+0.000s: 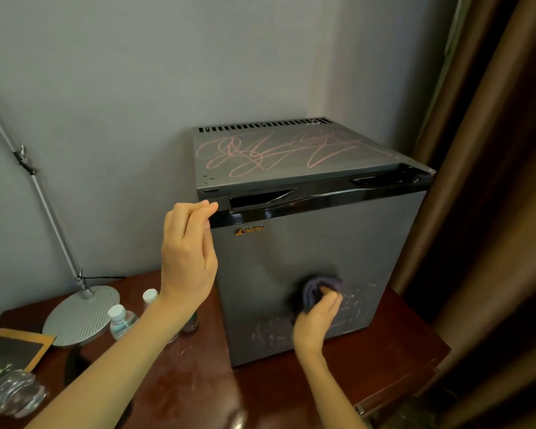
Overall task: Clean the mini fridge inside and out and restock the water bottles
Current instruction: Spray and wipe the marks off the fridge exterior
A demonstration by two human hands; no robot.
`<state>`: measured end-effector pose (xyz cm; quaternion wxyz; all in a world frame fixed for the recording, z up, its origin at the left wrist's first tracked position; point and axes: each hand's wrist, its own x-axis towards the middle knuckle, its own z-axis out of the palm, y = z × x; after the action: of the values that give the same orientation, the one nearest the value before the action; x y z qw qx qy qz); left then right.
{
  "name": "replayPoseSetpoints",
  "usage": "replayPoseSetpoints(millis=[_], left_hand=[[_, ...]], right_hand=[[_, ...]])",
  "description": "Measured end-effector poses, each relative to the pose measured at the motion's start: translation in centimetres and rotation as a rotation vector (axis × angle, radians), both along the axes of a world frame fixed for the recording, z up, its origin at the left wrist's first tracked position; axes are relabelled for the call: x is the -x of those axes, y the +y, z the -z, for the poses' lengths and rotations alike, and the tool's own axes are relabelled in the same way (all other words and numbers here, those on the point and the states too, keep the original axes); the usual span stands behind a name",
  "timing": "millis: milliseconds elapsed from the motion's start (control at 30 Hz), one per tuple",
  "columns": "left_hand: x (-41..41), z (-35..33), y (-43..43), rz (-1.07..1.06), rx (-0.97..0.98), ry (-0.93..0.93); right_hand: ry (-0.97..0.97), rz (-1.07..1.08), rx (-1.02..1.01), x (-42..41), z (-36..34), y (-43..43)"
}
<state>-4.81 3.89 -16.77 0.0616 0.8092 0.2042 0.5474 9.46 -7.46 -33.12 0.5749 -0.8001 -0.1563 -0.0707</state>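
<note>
Fridge (pixel 307 243) on desk (pixel 198 382), door shut. Right grip (pixel 316 317) clutches cloth (pixel 313 289), pressed low on the door. Left grip (pixel 188 243) curls on the door's top-left corner. Smears (pixel 355 305) lie just right of and below the cloth. Scribble (pixel 276 153) on top is nearer the left grip.

mini fridge (pixel 307 243) on wooden table (pixel 384 366), door shut, pink scribbles on top. left hand (pixel 188 255) curled at door's top corner. right hand (pixel 317 317) presses purple cloth (pixel 314 289) on door's lower part. water bottles (pixel 121 320) beside fridge, by lamp base (pixel 81 314).
</note>
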Motion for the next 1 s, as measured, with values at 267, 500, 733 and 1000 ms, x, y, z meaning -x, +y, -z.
replayPoseSetpoints(millis=[267,500,733,1000], left_hand=[[-0.2,3.1,-2.3,-0.034,0.14,-0.029],[0.3,3.7,-2.8,-0.133,0.226,-0.078],[0.8,9.8,-2.6,-0.139,0.342,0.084],[0.8,11.9,-1.7,-0.111,0.442,-0.012]], right_hand=[[0.046,0.127,0.054,-12.7,0.2,-6.5],[0.034,0.139,-0.009,-14.7,0.8,-7.4],[-0.195,0.0,-0.117,-6.6,3.4,-2.8],[-0.689,-0.294,0.09,2.8,7.3,2.0]])
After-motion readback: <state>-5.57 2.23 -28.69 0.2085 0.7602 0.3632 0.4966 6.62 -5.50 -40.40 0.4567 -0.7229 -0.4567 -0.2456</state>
